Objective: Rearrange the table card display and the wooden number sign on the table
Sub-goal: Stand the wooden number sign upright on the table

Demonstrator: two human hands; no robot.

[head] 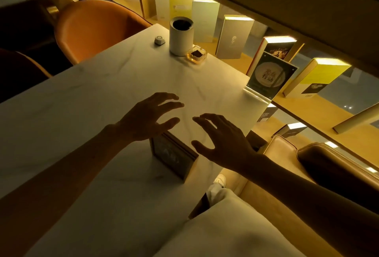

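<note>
A clear acrylic table card display (pixel 267 77) with a dark printed card stands upright at the right edge of the white marble table (pixel 92 102). The wooden number sign (pixel 174 155), a dark framed block, stands near the table's front edge. My left hand (pixel 147 117) hovers with spread fingers just above and behind the sign's left end. Over the table to the sign's right, my right hand (pixel 220 138) is open too, fingers apart. Neither hand holds anything. The sign's left corner is hidden under my left hand.
A white cylindrical container (pixel 180 37), a small glass dish (pixel 196 54) and a small round call button (pixel 159 40) sit at the table's far end. Books (pixel 233 37) line a lit shelf on the right. An orange chair (pixel 96 29) stands beyond the table, a tan seat (pixel 287 154) at right.
</note>
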